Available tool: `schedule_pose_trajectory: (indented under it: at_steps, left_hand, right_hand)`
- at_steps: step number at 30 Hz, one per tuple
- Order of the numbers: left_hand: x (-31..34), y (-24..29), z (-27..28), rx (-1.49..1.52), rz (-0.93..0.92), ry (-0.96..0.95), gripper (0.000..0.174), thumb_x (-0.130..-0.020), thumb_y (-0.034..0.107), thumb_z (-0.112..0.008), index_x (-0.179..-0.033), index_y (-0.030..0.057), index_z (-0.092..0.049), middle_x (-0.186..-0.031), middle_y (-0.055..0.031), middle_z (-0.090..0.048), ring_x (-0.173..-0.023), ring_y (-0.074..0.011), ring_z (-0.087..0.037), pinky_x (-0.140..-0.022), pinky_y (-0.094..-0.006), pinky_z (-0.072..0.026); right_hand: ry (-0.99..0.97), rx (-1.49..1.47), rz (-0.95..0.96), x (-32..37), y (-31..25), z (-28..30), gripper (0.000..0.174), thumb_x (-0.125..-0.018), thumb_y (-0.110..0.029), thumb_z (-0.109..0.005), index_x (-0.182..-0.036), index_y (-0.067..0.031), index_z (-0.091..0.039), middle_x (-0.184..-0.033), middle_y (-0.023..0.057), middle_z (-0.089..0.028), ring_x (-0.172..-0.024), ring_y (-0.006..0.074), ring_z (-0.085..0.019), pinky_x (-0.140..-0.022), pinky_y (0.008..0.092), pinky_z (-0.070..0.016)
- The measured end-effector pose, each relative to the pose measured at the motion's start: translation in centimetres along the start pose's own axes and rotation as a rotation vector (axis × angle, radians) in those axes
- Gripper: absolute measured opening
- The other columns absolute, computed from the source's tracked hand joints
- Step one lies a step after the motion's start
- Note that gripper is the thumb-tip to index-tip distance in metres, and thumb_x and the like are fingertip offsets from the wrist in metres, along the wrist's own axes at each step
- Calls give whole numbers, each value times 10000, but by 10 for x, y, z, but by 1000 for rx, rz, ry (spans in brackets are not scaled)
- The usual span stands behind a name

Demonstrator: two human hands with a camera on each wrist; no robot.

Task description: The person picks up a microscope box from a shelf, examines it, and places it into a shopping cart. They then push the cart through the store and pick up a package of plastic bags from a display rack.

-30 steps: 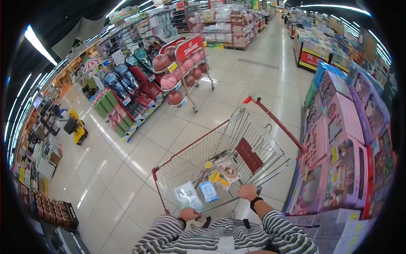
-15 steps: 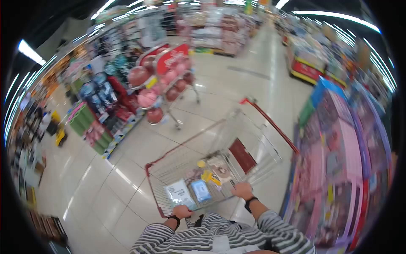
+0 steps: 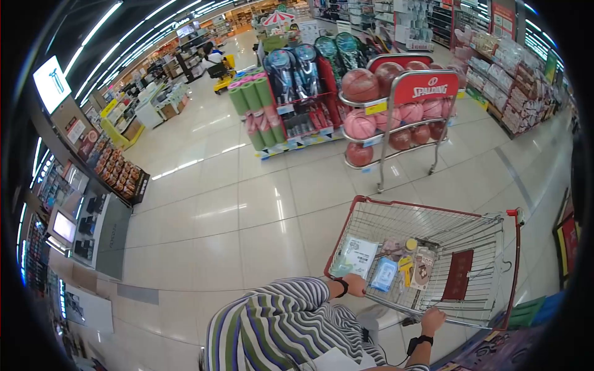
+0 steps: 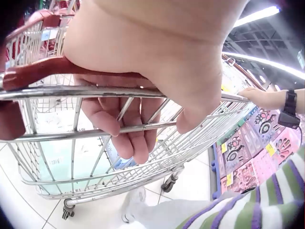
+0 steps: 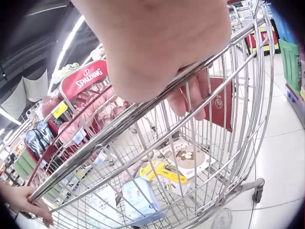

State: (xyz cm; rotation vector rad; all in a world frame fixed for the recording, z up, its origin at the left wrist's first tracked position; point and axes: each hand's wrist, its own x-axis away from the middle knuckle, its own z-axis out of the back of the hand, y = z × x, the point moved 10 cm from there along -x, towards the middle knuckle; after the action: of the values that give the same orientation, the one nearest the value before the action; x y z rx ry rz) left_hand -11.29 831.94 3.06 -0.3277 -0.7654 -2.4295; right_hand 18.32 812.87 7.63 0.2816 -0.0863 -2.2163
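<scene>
Both hands rest on the near long side of a wire shopping cart (image 3: 427, 209) with red edging. My left hand (image 3: 354, 285) grips the metal rim near the red corner; in the left wrist view its fingers (image 4: 138, 143) hang over into the basket. Farther along the same rim, my right hand (image 3: 433, 319) holds on with fingers (image 5: 195, 98) curled over the bar. Inside the basket lie a white-and-green packet (image 3: 357, 253), a light blue pack (image 3: 384, 274), a bright yellow packaged item (image 3: 405, 267), a yellow-lidded container (image 3: 411, 244) and a flat pack with a brown bear face (image 3: 423, 268).
A Spalding rack (image 3: 427, 88) of basketballs stands just beyond the cart. Left of it is a display with rolled green mats (image 3: 252, 96) and rackets. Boxed toys (image 4: 243, 148) line the right side. Tiled floor (image 3: 198, 247) stretches left toward a snack shelf (image 3: 117, 173).
The head view has swung left, so the ball rack and cart now appear farther right and the toy shelves have mostly left view. Both hands stay on the cart's rim.
</scene>
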Motion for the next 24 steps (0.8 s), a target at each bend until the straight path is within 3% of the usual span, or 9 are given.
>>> schedule_pose_trajectory:
  at_steps: [2, 4, 7, 10, 11, 16, 19, 24]
  left_hand:
    - [4, 4, 6, 22, -5, -7, 409, -693, 405, -588, -729, 6, -671, -730, -178, -649, -705, -342, -632, -625, -443, -509]
    - [-68, 31, 38, 16, -8, 32, 405, -687, 403, -591, -723, 6, -669, -724, -178, -646, -693, -345, -628, -620, -444, -506]
    - [-141, 90, 59, -13, -6, -29, 406, -732, 418, -610, -762, 21, -684, -771, -171, -661, -741, -327, -634, -651, -450, -502]
    - [-190, 125, 79, -18, 37, -77, 453, -718, 458, -611, -776, 14, -685, -784, -182, -662, -752, -328, -637, -662, -441, -505]
    - [-199, 152, 87, -45, -25, -109, 453, -718, 458, -611, -776, 14, -685, -784, -182, -662, -752, -328, -637, -662, -441, -505]
    - [-213, 201, 120, 59, 98, -241, 509, -709, 517, -609, -824, 29, -697, -823, -177, -671, -773, -332, -642, -694, -415, -512]
    - [-277, 248, 151, -23, 47, -166, 494, -719, 519, -595, -836, 52, -704, -809, -162, -676, -775, -298, -653, -701, -405, -516]
    - [-354, 284, 187, -16, 38, -212, 468, -738, 496, -573, -799, 51, -703, -712, -122, -673, -704, -277, -658, -652, -391, -515]
  right_hand:
    - [-7, 3, 6, -1, -3, 2, 141, -726, -155, -555, -706, -49, -646, -703, 129, -645, -738, 280, -586, -863, 401, -389]
    - [-47, -38, -29, -81, 37, 1, 145, -723, -153, -553, -708, -53, -657, -707, 135, -648, -752, 280, -588, -870, 401, -387]
    - [-40, -44, -56, -142, 109, 2, 152, -721, -156, -557, -713, -53, -669, -731, 139, -658, -785, 279, -598, -883, 398, -381]
    - [-196, -29, -76, -192, 155, 10, 196, -744, -190, -541, -726, -50, -676, -784, 137, -671, -856, 283, -613, -912, 404, -368]
    - [-270, -36, -80, -203, 174, 16, 213, -755, -203, -533, -737, -49, -677, -806, 138, -675, -882, 285, -614, -918, 405, -364]
    - [-221, -80, -145, -224, 228, 60, 231, -776, -215, -514, -786, -53, -679, -846, 139, -674, -928, 291, -602, -914, 431, -358]
    - [-193, -67, -110, -284, 284, 74, 229, -777, -214, -511, -770, -56, -676, -827, 120, -673, -896, 287, -599, -905, 441, -353]
    - [-81, -91, -23, -357, 317, 80, 219, -765, -210, -513, -738, -55, -664, -785, 105, -668, -813, 279, -593, -864, 426, -354]
